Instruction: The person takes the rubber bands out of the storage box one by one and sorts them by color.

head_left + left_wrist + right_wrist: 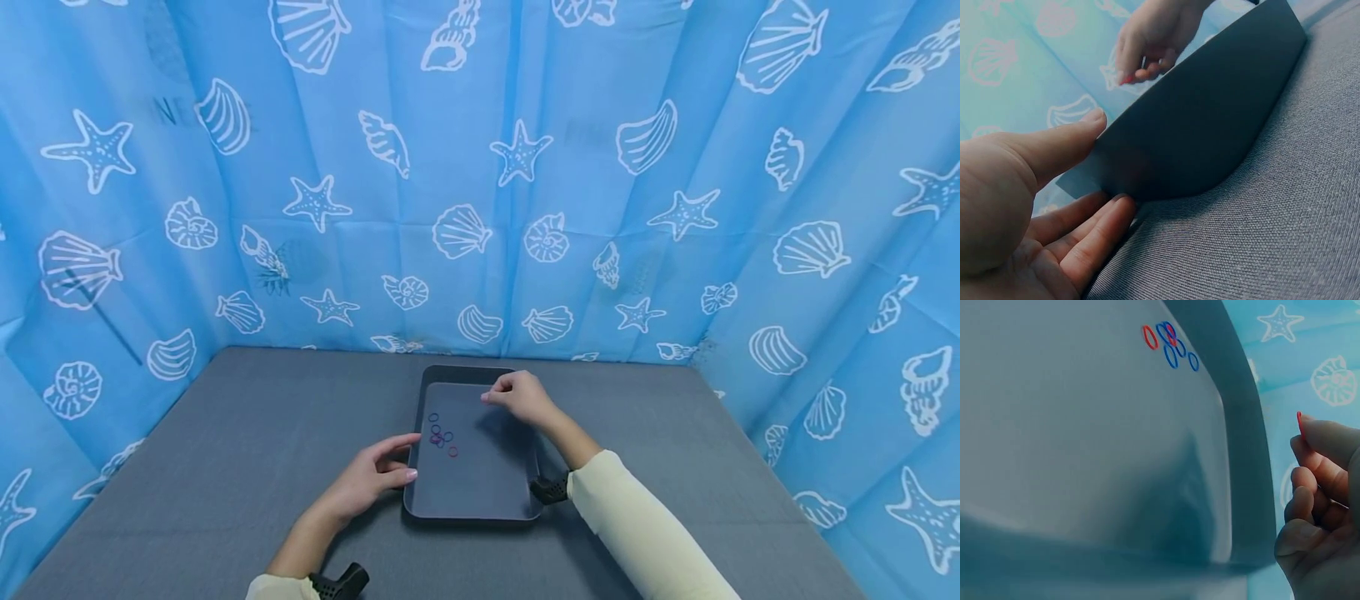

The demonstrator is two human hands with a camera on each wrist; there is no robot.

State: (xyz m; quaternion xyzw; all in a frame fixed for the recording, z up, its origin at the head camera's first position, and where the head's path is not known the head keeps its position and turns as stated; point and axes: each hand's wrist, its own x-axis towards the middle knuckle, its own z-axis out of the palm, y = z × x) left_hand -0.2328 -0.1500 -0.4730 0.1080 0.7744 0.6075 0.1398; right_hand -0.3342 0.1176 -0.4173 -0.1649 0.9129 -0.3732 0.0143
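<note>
A shallow dark grey tray (480, 492) lies on the cloth-covered table. My left hand (367, 479) rests at its left side, fingers fairly straight, with the fingertips touching the outer wall and the rim. Over the far right part of the tray, my right hand (527, 400) pinches a small red rubber band (1300, 425) between thumb and forefinger, raised above the tray. Several thin loose bands lie in the tray's left half, among them a red band (1145, 337) and a blue band (1189, 361), some overlapping in a cluster.
Grey cloth (300, 400) covers the table around the tray. A blue curtain (480, 183) printed with white shells and starfish hangs behind the table and along both sides. Black devices (551, 490) are strapped to both wrists.
</note>
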